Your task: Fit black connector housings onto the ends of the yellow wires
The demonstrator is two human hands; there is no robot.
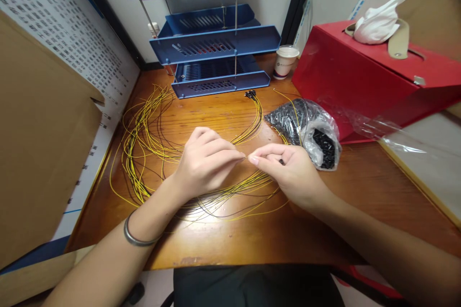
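Observation:
My left hand [207, 162] and my right hand [288, 167] almost meet above the middle of the desk, each closed in a pinch. Between their fingertips runs a short bit of thin yellow wire [246, 156]. A small black piece [281, 162] shows in the curl of my right hand. Below and around both hands lies a big loose coil of yellow and black wires [139, 153]. One bundle ends in several black connectors [249, 94] behind the hands. To the right sits an opened clear plastic bag [306, 127] full of small black parts.
Blue stacked trays [216, 47] stand at the back, with a paper cup [284, 62] beside them. A red tissue box [374, 76] is at the right. Cardboard [43, 139] borders the left side of the wooden desk [223, 247].

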